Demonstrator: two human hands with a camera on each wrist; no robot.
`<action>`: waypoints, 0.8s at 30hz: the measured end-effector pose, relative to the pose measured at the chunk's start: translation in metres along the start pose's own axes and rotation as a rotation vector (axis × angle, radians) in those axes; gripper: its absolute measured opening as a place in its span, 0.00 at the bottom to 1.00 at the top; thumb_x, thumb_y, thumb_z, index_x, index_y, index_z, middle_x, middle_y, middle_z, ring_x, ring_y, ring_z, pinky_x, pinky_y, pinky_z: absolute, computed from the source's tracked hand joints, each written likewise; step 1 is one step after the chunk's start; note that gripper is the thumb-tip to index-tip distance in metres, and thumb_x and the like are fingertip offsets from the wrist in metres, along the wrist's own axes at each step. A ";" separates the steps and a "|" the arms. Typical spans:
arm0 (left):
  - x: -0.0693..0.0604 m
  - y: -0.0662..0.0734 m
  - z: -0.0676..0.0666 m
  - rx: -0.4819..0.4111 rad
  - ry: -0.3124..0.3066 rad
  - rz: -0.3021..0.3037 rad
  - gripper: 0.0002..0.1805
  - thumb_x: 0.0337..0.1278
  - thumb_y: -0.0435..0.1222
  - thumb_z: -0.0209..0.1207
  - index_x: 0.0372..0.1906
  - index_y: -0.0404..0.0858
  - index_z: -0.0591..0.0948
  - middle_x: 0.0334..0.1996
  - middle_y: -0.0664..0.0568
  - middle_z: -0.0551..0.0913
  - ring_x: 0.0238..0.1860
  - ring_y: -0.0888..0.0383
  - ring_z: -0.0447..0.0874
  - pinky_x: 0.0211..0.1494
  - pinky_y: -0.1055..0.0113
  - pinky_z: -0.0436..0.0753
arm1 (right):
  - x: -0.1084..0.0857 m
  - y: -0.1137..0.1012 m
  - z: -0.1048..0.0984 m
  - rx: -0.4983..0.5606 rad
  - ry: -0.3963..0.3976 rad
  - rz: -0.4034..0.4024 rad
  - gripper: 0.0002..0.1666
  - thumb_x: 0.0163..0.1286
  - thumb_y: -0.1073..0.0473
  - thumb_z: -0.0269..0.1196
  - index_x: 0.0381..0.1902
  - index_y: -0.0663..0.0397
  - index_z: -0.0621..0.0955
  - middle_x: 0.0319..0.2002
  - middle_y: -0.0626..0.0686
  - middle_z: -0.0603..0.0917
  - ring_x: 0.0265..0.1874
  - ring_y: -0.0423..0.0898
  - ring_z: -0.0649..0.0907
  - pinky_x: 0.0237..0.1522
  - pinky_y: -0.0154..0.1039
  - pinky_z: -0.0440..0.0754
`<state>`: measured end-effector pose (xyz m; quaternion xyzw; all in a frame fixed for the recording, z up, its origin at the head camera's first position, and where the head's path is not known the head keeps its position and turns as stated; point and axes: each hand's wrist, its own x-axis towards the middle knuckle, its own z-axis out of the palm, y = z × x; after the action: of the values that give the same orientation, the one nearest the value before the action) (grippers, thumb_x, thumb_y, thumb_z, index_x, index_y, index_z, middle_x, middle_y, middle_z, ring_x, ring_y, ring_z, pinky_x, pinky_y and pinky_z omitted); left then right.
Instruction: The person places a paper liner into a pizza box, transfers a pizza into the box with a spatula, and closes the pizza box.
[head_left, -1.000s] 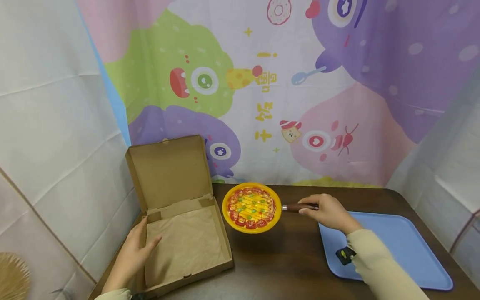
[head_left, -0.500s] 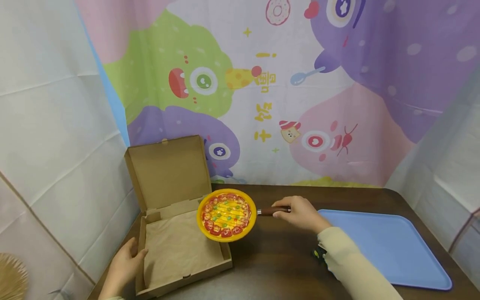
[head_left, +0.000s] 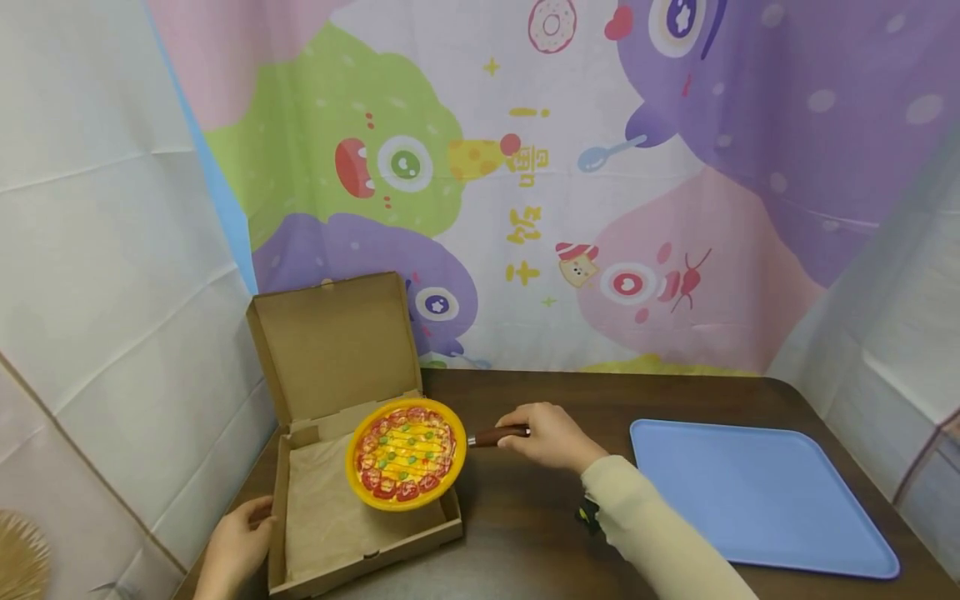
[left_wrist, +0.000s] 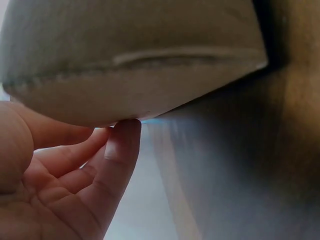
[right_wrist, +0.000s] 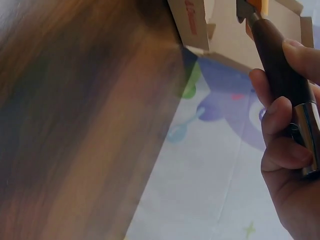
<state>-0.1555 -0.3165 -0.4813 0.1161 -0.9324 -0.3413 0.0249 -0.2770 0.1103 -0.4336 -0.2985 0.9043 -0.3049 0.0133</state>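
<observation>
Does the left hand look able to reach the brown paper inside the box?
Probably yes: the left hand is at the box's left wall, and the left part of the paper shows uncovered, clear of the pizza.

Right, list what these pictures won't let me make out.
Pan: underside hidden in the head view, which looks down on its top; the right wrist view's top edge cuts most of it off.
Paper: partly covered by the pan, head view.
Red print on the box: too small and blurred to read, right wrist view.
Straw-coloured thing: cut off by the head view's left edge.
</observation>
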 end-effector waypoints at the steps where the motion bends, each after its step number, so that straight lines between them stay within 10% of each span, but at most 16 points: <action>1: 0.000 0.000 0.000 -0.001 0.004 -0.001 0.24 0.64 0.32 0.49 0.59 0.19 0.72 0.52 0.26 0.80 0.54 0.32 0.79 0.53 0.43 0.78 | 0.002 -0.002 0.003 0.000 -0.006 -0.005 0.13 0.65 0.52 0.67 0.46 0.48 0.87 0.39 0.46 0.88 0.27 0.37 0.77 0.31 0.32 0.76; 24: 0.002 -0.004 0.003 -0.001 0.020 -0.014 0.22 0.64 0.32 0.51 0.57 0.20 0.75 0.49 0.29 0.83 0.51 0.34 0.81 0.51 0.44 0.79 | 0.030 -0.032 0.053 -0.151 -0.086 -0.073 0.09 0.66 0.50 0.66 0.43 0.40 0.88 0.40 0.43 0.88 0.35 0.36 0.81 0.40 0.33 0.79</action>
<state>-0.1569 -0.3187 -0.4862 0.1258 -0.9311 -0.3409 0.0317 -0.2731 0.0443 -0.4543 -0.3443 0.9118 -0.2229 0.0182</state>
